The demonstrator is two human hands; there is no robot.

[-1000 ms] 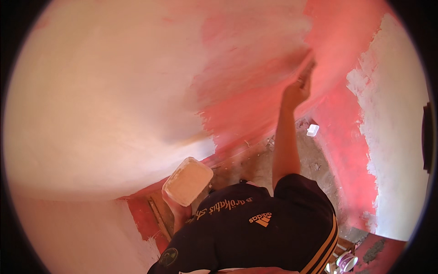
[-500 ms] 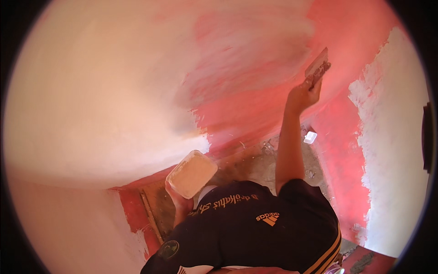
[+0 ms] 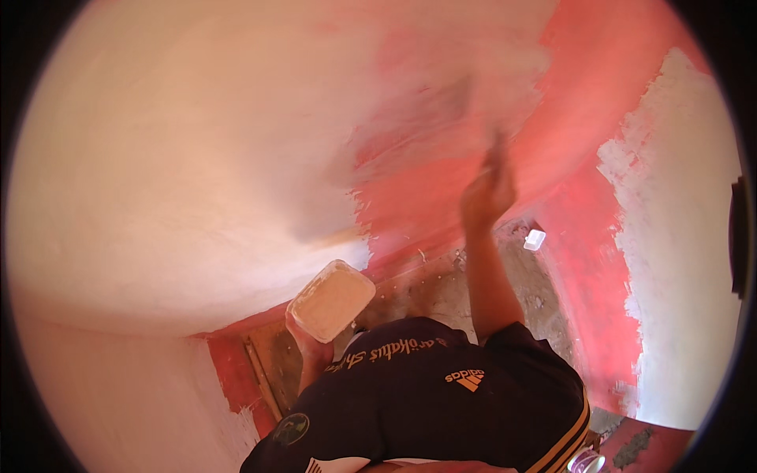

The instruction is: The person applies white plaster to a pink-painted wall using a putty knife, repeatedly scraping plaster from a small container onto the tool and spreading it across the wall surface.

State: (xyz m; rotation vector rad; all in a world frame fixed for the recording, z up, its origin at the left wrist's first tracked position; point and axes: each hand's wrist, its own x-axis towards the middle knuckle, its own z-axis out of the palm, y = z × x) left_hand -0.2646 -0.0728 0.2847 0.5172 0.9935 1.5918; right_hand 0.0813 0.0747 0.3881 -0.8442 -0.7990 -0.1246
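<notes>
My left hand supports a rectangular plastic tub from its near-left side. Pale, creamy filler shows across the top of the tub. Stretched forward, my right hand is closed around the handle of a broad filling knife. Motion smears the knife and the fingers, and its blade is hard to make out against the wall. The wall in front is red, with a pale coat spread over its left and upper parts. Thin, streaky red shows through near the knife.
On the floor by the wall's foot lies a small white container. A wooden strip runs along the floor at left. The right-hand wall carries a ragged pale coat over red. A whitish cup-like thing shows at the lower right.
My right hand has swept left and a little nearer with the filling knife, across the red wall. The left hand and the tub have hardly moved.
</notes>
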